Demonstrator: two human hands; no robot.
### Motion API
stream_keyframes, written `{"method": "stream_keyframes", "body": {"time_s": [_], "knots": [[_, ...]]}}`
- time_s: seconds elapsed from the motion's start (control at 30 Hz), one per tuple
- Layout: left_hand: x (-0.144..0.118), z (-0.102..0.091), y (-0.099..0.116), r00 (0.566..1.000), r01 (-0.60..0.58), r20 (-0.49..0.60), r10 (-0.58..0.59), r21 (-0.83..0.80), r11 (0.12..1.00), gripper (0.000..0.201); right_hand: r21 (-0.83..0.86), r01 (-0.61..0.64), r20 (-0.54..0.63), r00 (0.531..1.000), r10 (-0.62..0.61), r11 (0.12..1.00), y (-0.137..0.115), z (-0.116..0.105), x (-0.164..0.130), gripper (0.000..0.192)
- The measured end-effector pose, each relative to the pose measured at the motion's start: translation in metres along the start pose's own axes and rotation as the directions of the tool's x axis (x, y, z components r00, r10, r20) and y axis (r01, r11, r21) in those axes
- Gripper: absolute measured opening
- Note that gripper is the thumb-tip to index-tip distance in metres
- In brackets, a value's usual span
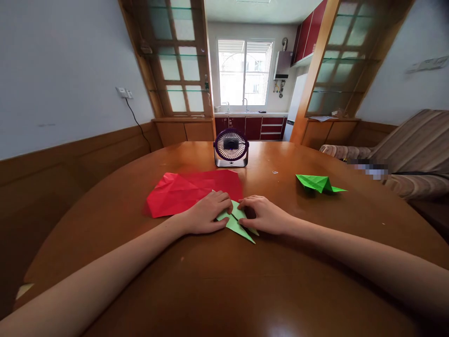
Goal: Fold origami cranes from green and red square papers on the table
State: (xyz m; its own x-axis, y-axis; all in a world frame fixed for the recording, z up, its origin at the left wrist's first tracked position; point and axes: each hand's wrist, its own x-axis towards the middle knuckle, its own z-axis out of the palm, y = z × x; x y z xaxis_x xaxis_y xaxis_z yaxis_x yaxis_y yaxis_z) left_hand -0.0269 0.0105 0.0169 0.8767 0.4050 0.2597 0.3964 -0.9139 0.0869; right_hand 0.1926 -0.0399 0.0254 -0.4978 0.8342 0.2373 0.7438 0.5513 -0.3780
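Observation:
A light green piece of folded paper (240,230) lies on the table in front of me, with two pointed flaps towards my side and a dark slit between its layers. My left hand (209,211) is closed on its left part, thumb and fingers at the paper. From the right, my right hand (264,214) pinches the other side with thumb and fingertips. Both hands hide part of the folds. Behind my left hand a creased red sheet of paper (189,187) is spread out. Further right sits a bright green folded paper figure (317,182) with a pointed end.
A small dark fan (231,147) stands upright at the far side of the round wooden table (224,290). A striped sofa (414,150) is beyond the right edge. Wooden cabinets (185,128) and a kitchen window (245,72) are behind. A cable (137,120) hangs along the left wall.

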Motion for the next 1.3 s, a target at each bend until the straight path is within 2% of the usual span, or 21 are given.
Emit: {"method": "stream_keyframes", "body": {"time_s": [0.17, 0.3, 0.4, 0.47, 0.63, 0.73, 0.83, 0.93, 1.0, 1.07, 1.17, 1.23, 1.3], "knots": [[-0.001, -0.005, 0.002, 1.000, 0.012, 0.007, -0.012, 0.008, 1.000, 0.013, 0.055, -0.015, 0.010, 1.000, 0.014, 0.998, 0.002, -0.003, 0.001, 0.020], [-0.002, -0.008, 0.004, 1.000, 0.012, -0.008, -0.012, 0.003, 1.000, 0.015, -0.084, 0.029, -0.038, 0.999, -0.032, 0.996, 0.001, -0.001, 0.000, 0.013], [-0.002, -0.010, 0.004, 1.000, -0.010, -0.015, 0.010, 0.000, 1.000, 0.016, -0.207, 0.036, -0.056, 0.997, -0.048, 0.978, 0.000, -0.003, -0.001, 0.020], [-0.003, -0.012, 0.003, 0.999, -0.031, -0.030, 0.030, -0.009, 0.999, 0.013, -0.229, 0.008, -0.069, 0.997, -0.025, 0.973, -0.001, -0.005, -0.001, 0.022], [-0.007, -0.018, 0.003, 0.997, -0.050, -0.065, 0.049, -0.010, 0.999, 0.014, -0.090, -0.083, -0.136, 0.988, 0.070, 0.993, 0.003, -0.015, 0.003, 0.019], [-0.010, -0.021, 0.003, 0.997, -0.019, -0.081, 0.017, -0.023, 1.000, 0.018, -0.007, -0.114, -0.172, 0.979, 0.111, 0.993, 0.011, -0.023, 0.007, 0.018], [-0.012, -0.022, 0.004, 0.979, 0.045, -0.195, -0.064, -0.102, 0.994, 0.016, 0.092, -0.149, -0.139, 0.977, 0.161, 0.985, 0.020, -0.032, 0.011, 0.013], [-0.013, -0.022, 0.004, 0.912, 0.091, -0.369, -0.178, -0.242, 0.966, 0.010, 0.329, -0.200, -0.007, 0.977, 0.214, 0.923, 0.030, -0.041, 0.014, 0.007], [-0.011, -0.021, 0.006, 0.832, 0.116, -0.477, -0.284, -0.352, 0.929, 0.010, 0.487, -0.216, 0.048, 0.974, 0.221, 0.846, 0.033, -0.045, 0.016, 0.005], [-0.007, -0.020, 0.008, 0.745, 0.117, -0.537, -0.395, -0.478, 0.871, 0.012, 0.576, -0.189, 0.045, 0.979, 0.201, 0.795, 0.034, -0.047, 0.017, 0.013], [-0.001, -0.019, 0.011, 0.650, 0.091, -0.511, -0.563, -0.683, 0.725, 0.018, 0.556, -0.025, -0.074, 0.994, 0.079, 0.831, 0.030, -0.046, 0.018, 0.020], [0.003, -0.018, 0.012, 0.595, 0.066, -0.433, -0.677, -0.813, 0.578, 0.022, 0.494, 0.117, -0.152, 0.987, -0.047, 0.861, 0.024, -0.045, 0.017, 0.020], [0.006, -0.018, 0.011, 0.546, 0.014, -0.336, -0.767, -0.912, 0.410, 0.026, 0.464, 0.229, -0.166, 0.971, -0.170, 0.856, 0.018, -0.044, 0.014, 0.022]]}}
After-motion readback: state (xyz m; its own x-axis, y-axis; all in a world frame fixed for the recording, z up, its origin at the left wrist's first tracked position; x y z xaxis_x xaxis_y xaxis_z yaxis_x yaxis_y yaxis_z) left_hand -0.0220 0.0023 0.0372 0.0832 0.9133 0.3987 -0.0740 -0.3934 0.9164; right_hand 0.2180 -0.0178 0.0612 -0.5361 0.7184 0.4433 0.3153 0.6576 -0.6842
